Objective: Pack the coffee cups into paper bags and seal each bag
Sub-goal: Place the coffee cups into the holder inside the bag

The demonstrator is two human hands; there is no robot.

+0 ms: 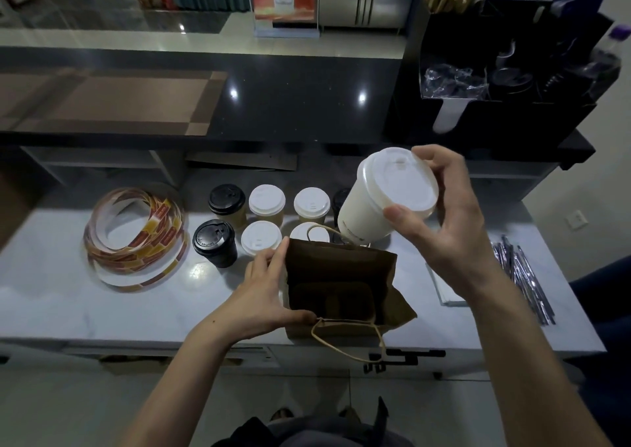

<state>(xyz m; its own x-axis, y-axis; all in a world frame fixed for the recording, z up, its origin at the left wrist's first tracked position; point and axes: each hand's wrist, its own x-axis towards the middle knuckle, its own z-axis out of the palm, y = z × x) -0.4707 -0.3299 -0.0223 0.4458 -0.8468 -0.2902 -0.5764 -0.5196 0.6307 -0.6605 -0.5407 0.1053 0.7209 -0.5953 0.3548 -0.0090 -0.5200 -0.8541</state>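
Observation:
A brown paper bag (341, 269) with twine handles stands open on the white counter (51, 296), a cardboard cup holder visible at its bottom. My left hand (263, 296) grips the bag's left rim, thumb at the near edge. My right hand (440, 221) holds a white lidded coffee cup (375, 204) by its lid rim, tilted, above the bag's far right corner. Several more lidded cups (266, 200) stand in two rows behind the bag, some with black lids (227, 197), some white.
A loose coil of red and yellow sticker tape (136, 238) lies at the left. Wrapped straws (522, 276) and white napkins (447, 293) lie at the right. A black organiser (512, 71) with lids and stirrers stands on the raised dark ledge. Flat brown bags (102, 101) lie up there too.

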